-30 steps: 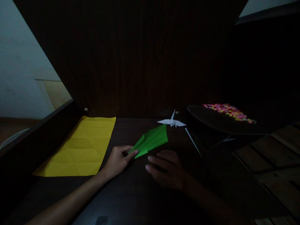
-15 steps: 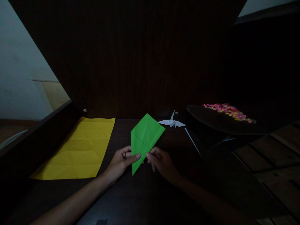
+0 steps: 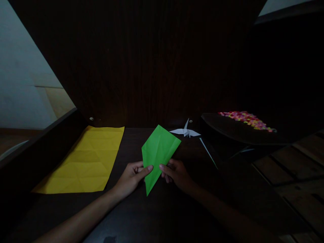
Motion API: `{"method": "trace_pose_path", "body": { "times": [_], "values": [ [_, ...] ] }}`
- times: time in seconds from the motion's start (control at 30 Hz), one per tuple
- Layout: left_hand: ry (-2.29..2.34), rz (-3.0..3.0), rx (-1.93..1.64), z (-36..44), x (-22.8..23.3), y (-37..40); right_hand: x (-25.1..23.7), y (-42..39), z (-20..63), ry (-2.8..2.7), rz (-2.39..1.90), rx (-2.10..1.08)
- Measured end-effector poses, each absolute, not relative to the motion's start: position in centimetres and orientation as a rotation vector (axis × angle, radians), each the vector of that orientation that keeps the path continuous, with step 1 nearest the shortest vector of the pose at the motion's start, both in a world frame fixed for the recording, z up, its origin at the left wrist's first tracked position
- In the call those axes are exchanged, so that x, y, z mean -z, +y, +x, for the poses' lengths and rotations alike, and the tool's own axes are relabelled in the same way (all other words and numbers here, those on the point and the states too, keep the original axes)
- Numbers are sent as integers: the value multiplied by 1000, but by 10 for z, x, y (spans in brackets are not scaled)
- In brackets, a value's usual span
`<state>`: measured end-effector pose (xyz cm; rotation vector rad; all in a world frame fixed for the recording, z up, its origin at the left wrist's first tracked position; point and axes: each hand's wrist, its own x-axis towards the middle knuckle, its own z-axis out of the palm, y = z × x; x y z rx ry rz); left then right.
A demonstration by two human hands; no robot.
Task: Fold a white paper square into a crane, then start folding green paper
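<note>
A folded sheet of green paper (image 3: 159, 146), kite-shaped with crease lines, is held up between my hands, its narrow point downward. My left hand (image 3: 133, 173) grips its lower left edge, thumb lying on the front and fingers behind. On the opposite edge my right hand (image 3: 176, 171) pinches the paper, thumb in front, the other fingers curled and partly hidden behind it. Just beyond the paper's right corner stands a white origami crane (image 3: 186, 132) with spread wings.
Creased yellow paper (image 3: 88, 158) lies flat at the left of the dark table (image 3: 141, 216). A thin pale strip (image 3: 208, 153) lies right of the crane. Small pink, red and yellow pieces (image 3: 246, 119) cover part of a dark curved surface (image 3: 227, 131). A dark panel (image 3: 152, 67) rises behind.
The green paper has shifted slightly down and right, and its lower point hangs lower. My right thumb has moved onto the front of its right edge.
</note>
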<state>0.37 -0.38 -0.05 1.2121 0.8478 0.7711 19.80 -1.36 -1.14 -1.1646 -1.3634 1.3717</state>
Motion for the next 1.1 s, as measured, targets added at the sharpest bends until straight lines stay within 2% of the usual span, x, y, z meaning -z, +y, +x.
{"method": "trace_pose_path", "body": {
  "times": [0.7,0.93,1.1],
  "values": [
    [940,1352,-873,-5,-2,6,8,-8,203,-1253,-1192,-1290],
    [1111,1882,-787,-18,-3,15,7,8,222,-1026,-1223,-967],
    [1033,2237,-686,-20,1,14,16,15,237,-1332,-1388,-779]
  ]
}}
